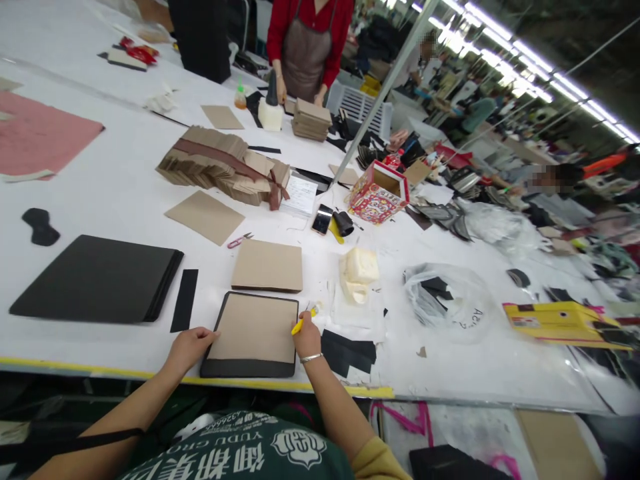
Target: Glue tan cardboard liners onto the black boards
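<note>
A tan cardboard panel (255, 328) lies on a slightly larger black sheet (250, 369) at the table's front edge, with a black strip of the sheet showing along the near side. My left hand (193, 347) is closed, thumb and fingers pinching at the left edge of the panel. At the right edge, my right hand (307, 337) is wrapped round a yellow-handled brush (299, 326), its light tip pointing up and right. Just behind the panel sits a stack of tan cardboard panels (267, 265). Black strips (349, 352) lie right of my right hand.
To the left are a stack of black sheets (95, 279) and a black strip (185, 300). A cut-open white jug (359, 273), a plastic bag (445, 300) and a yellow box (565, 323) stand rightward. Pink snips (239, 241) lie behind; a person in red (307, 47) works across the table.
</note>
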Motion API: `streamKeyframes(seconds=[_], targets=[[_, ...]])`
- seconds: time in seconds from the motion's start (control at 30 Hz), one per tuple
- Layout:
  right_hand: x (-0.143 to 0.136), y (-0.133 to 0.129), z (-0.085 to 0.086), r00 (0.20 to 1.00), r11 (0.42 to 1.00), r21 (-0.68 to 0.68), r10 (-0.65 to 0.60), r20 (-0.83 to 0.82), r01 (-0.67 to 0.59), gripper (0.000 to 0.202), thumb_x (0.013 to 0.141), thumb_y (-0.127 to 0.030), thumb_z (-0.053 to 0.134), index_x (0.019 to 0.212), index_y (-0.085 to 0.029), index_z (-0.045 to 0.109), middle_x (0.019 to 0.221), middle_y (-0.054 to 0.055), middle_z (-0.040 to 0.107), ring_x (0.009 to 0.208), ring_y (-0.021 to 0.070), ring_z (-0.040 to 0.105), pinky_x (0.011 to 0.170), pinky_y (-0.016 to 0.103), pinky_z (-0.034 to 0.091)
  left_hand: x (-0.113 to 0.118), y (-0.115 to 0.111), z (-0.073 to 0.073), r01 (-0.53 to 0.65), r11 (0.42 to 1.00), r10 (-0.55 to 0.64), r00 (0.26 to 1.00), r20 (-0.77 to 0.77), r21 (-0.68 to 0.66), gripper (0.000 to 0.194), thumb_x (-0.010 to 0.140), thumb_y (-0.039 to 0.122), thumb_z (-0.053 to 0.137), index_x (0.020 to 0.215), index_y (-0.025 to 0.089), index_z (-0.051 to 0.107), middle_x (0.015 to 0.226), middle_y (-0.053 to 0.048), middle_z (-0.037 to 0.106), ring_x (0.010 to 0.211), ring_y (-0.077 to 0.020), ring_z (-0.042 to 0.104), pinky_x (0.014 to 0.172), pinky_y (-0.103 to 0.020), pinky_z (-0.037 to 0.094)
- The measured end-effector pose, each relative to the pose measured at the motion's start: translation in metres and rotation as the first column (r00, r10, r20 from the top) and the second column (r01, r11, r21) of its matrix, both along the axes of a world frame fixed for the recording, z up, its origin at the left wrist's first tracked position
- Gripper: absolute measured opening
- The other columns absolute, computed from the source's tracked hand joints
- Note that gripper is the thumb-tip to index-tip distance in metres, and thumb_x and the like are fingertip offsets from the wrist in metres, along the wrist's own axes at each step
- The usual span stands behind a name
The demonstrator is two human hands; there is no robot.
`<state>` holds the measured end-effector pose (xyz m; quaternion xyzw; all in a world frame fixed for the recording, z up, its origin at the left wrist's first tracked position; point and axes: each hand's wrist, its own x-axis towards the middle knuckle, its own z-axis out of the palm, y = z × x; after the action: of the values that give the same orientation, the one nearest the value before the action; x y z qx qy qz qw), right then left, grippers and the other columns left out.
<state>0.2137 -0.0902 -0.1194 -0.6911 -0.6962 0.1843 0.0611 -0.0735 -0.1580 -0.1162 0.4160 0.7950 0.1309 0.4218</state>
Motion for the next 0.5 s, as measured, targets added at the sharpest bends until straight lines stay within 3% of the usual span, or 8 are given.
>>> streamKeyframes(seconds=[0.27,0.5], targets=[[-0.003,0.004,0.007,1.000,0.998,-0.066,0.008,0.021,-0.007,0.015,0.082,-0.024,0.045,0.095,-0.018,0.046,0.063,0.002,0.059,0.055,0.0159,0.056,0.048,0.023,0.027,-0.002,0.004,-0.001,0.067,0.998,-0.067,0.997,-0.034,-0.013,0.033,0.065,0.050,0.050,0.059,0.020,0.062,0.060,-0.001,0.064,0.066,-0.0199,0.059,0.059,-0.026,0.037],[-0.007,0.011,0.013,0.987,0.981,-0.176,0.098,0.129,-0.075,0.017,0.084,-0.024,0.043,0.099,-0.016,0.044,0.065,0.002,0.059,0.057,0.0133,0.055,0.049,0.023,0.023,-0.005,0.014,0.001,0.120,0.993,-0.120,0.992,-0.041,-0.015,0.029,0.067,0.042,0.052,0.060,0.015,0.063,0.063,-0.004,0.064,0.066,-0.0171,0.058,0.058,-0.023,0.037]])
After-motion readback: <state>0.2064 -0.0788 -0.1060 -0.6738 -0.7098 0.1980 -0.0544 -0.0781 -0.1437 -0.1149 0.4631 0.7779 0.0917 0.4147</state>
